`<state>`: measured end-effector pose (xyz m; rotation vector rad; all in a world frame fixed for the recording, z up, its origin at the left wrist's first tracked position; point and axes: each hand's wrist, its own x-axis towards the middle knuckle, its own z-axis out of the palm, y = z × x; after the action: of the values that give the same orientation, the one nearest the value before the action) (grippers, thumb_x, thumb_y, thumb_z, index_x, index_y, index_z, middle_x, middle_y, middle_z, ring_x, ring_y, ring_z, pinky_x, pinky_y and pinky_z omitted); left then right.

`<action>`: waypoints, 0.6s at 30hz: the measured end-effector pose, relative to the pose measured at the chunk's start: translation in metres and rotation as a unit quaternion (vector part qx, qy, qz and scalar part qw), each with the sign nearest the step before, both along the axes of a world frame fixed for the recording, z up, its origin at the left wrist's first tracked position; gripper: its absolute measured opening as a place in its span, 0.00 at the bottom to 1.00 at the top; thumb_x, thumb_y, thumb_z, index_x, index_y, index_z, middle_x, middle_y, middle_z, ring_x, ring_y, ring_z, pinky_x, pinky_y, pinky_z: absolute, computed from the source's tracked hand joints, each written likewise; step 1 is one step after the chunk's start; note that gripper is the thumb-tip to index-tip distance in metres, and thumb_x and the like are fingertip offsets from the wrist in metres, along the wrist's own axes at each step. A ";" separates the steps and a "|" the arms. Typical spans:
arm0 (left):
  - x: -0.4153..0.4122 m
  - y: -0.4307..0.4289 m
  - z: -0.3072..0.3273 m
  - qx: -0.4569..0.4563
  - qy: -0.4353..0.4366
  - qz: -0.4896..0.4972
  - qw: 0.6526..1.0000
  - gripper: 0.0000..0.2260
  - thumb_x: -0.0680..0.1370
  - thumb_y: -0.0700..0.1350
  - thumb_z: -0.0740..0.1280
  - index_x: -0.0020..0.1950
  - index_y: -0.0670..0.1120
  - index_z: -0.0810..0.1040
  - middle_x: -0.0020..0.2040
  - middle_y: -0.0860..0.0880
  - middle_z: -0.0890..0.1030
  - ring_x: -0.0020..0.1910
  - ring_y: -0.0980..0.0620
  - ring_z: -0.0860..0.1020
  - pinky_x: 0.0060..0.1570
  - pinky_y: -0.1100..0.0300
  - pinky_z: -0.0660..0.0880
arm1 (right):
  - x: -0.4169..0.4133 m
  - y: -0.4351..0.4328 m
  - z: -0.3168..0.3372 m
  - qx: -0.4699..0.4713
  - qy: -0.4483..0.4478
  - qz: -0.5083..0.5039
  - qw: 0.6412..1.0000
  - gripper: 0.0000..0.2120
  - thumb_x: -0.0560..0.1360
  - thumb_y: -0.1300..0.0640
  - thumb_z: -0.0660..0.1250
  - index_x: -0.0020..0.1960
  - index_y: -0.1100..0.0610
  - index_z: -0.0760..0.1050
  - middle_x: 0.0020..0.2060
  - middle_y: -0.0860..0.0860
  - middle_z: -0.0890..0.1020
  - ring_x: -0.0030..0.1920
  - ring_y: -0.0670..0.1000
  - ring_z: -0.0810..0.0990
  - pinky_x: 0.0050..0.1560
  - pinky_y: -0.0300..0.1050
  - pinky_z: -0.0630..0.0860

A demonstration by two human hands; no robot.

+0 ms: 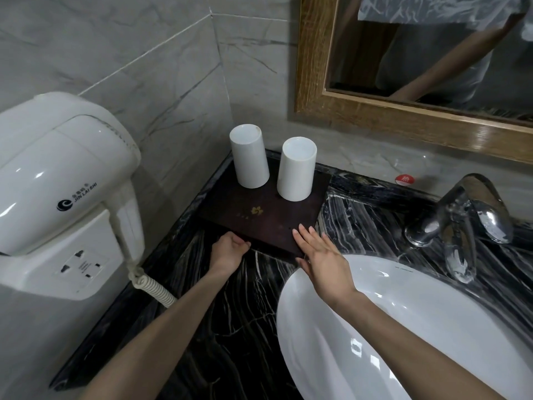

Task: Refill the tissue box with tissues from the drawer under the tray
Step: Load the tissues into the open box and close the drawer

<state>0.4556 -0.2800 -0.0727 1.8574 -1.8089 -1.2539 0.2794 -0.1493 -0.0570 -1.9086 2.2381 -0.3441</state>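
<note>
1. Left hand (229,251) grip curled shut on front edge of drawer (259,247) under tray (259,217), likely to pull it out.
2. Right hand (320,255) flat, grip open, fingers (302,235) pressing tray's near right corner, probably to brace it against sliding.
3. 2 white cups (250,155) upside down on tray's far side, well apart from both hands.
4. Tray on dark marble bench (230,327), just beside sink (403,327).
5. Tissues, tissue box: not in view; drawer barely open, if at all.

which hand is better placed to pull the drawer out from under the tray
Left. The left hand is curled at the tray's front edge, where the drawer should be; the right hand lies flat and open on the tray's corner.
</note>
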 end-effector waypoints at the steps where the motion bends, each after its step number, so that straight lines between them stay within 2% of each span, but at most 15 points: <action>1: 0.000 0.000 0.000 0.000 0.000 -0.001 1.000 0.07 0.76 0.47 0.69 0.43 0.45 0.75 0.39 0.50 0.77 0.44 0.51 0.77 0.47 0.61 0.71 | 0.000 0.000 0.000 0.001 0.000 0.000 1.000 0.27 0.82 0.54 0.55 0.78 0.50 0.49 0.78 0.45 0.51 0.78 0.46 0.50 0.76 0.39 0.41; 3: -0.001 0.002 0.001 0.006 0.006 0.001 1.000 0.07 0.76 0.47 0.68 0.43 0.45 0.73 0.40 0.50 0.77 0.45 0.50 0.77 0.47 0.61 0.71 | 0.000 0.002 -0.002 0.012 -0.011 0.001 1.000 0.28 0.82 0.54 0.55 0.78 0.50 0.47 0.79 0.45 0.48 0.78 0.46 0.48 0.76 0.40 0.42; 5: -0.002 0.005 0.002 0.027 0.029 0.013 0.999 0.07 0.76 0.47 0.68 0.45 0.45 0.73 0.43 0.48 0.78 0.49 0.46 0.79 0.52 0.58 0.75 | 0.001 0.005 -0.003 0.037 -0.037 0.007 0.999 0.32 0.81 0.52 0.57 0.78 0.51 0.42 0.78 0.45 0.43 0.78 0.46 0.44 0.77 0.41 0.44; 7: -0.002 0.012 0.003 0.051 0.056 0.029 0.997 0.10 0.76 0.47 0.68 0.51 0.42 0.73 0.45 0.45 0.79 0.52 0.44 0.80 0.59 0.52 0.76 | 0.000 0.006 -0.002 0.062 -0.077 0.018 0.995 0.37 0.79 0.48 0.59 0.78 0.51 0.39 0.78 0.44 0.39 0.78 0.46 0.40 0.76 0.41 0.46; 9: -0.001 0.018 0.005 0.066 0.057 0.029 0.996 0.17 0.76 0.48 0.68 0.59 0.40 0.71 0.46 0.45 0.79 0.53 0.43 0.80 0.60 0.49 0.76 | -0.001 0.007 0.000 0.074 -0.104 0.024 0.992 0.38 0.79 0.46 0.59 0.78 0.52 0.39 0.77 0.44 0.38 0.77 0.45 0.38 0.76 0.41 0.48; 11: 0.000 0.026 0.006 0.070 0.041 0.017 0.997 0.20 0.76 0.50 0.68 0.62 0.40 0.69 0.47 0.45 0.78 0.53 0.43 0.80 0.60 0.49 0.76 | -0.002 0.014 0.002 0.073 -0.110 0.025 0.991 0.37 0.80 0.46 0.58 0.78 0.52 0.39 0.77 0.43 0.37 0.77 0.44 0.38 0.75 0.40 0.52; 13: 0.001 0.034 0.006 0.072 0.030 0.010 0.997 0.19 0.76 0.50 0.68 0.60 0.40 0.70 0.45 0.46 0.79 0.51 0.45 0.80 0.59 0.50 0.77 | -0.001 0.026 0.002 0.067 -0.110 0.026 0.991 0.35 0.80 0.46 0.57 0.78 0.51 0.40 0.75 0.40 0.35 0.75 0.41 0.36 0.75 0.40 0.54; 15: -0.001 0.042 0.007 0.064 0.020 -0.001 0.998 0.14 0.76 0.49 0.68 0.54 0.40 0.75 0.45 0.45 0.81 0.51 0.44 0.81 0.58 0.50 0.77 | 0.000 0.041 0.002 0.064 -0.109 0.026 0.992 0.34 0.80 0.46 0.56 0.78 0.51 0.41 0.73 0.39 0.35 0.73 0.39 0.34 0.74 0.38 0.54; 18: -0.010 0.056 0.009 0.051 0.000 -0.059 0.997 0.10 0.76 0.48 0.68 0.47 0.41 0.79 0.48 0.41 0.84 0.52 0.43 0.81 0.57 0.50 0.77 | -0.002 0.061 0.005 0.062 -0.121 0.012 0.991 0.33 0.81 0.46 0.55 0.78 0.51 0.42 0.77 0.41 0.40 0.74 0.39 0.36 0.74 0.36 0.51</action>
<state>0.4455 -0.2243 -0.0636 1.8260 -1.9134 -1.4122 0.2777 -0.0885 -0.0519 -1.7277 2.0293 -0.4006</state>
